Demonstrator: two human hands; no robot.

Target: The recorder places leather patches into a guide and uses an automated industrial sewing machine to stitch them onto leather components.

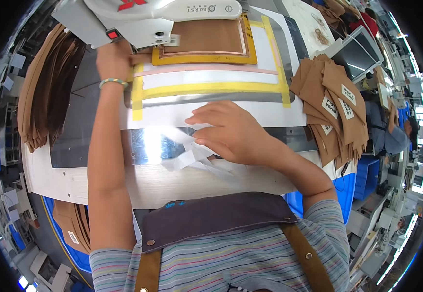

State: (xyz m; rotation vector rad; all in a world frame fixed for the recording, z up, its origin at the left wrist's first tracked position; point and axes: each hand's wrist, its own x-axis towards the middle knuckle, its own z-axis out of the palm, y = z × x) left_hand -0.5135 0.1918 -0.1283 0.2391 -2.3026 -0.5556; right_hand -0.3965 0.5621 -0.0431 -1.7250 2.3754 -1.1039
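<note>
Head view: the left hand [113,59] reaches in beside a white machine [192,10], fingertips hidden, so its grip cannot be told. Just right of it, a brown panel [206,36] lies within a yellow frame [204,60]. The right hand [236,132], loosely curled with fingers parted, is at tangled white strips [188,158]; whether it pinches one is unclear. Brown pieces [338,104] pile at right.

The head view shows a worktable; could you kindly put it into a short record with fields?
Left hand: by the white machine and yellow frame; fingers partly hidden
Right hand: over loose white strips; grip unclear
Inside frame: brown panel
Right side: overlapping labelled brown pieces
Left side: brown bundle
</note>
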